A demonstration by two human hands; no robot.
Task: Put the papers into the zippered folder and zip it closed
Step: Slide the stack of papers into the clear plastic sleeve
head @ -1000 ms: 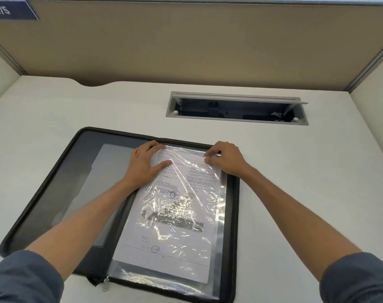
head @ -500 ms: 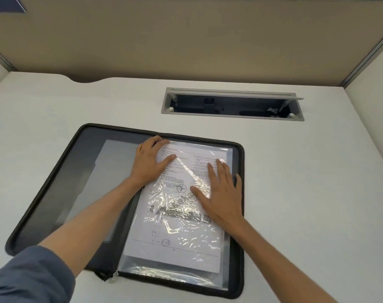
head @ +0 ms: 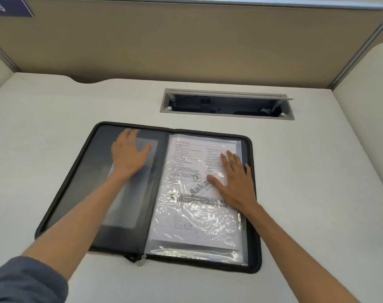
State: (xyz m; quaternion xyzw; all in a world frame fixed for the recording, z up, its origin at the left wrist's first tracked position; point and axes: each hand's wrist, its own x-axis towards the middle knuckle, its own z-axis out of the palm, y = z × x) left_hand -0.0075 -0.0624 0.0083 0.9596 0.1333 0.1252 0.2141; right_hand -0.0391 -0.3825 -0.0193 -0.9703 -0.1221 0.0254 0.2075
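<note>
Here the zippered folder (head: 81, 193) is lying open and flat on the white desk (head: 317, 193), its two halves spread like a book with the spine running between them; the papers (head: 197, 193) are sitting in the right half, under a crinkled clear plastic sleeve (head: 199, 252) that is catching the light; the printed sheet is lying slightly askew inside that sleeve, its lower edge stopping short of the sleeve's bottom.

The right hand (head: 236, 182) is resting palm down on the plastic over the upper right part of the papers; its fingers (head: 230, 158) are lying straight and slightly spread, the thumb reaching out to the left, and nothing is being pinched or gripped.

The left hand (head: 129, 156) is showing over the dark left half of the folder, above a paler translucent pocket (head: 129, 193) there; it is blurred, but its fingers are looking straight and close together with the thumb held out to the right; whether the palm is actually touching the pocket I cannot tell.

The zipper pull (head: 141, 259) is hanging at the near edge by the spine, and the zip is standing undone all round.

Beyond the folder, a grey cable tray (head: 227, 114) is sitting sunk into the desk with its lid tilted up; a beige partition (head: 186, 44) is rising behind, bearing a dark label (head: 9, 7) at the upper left.
</note>
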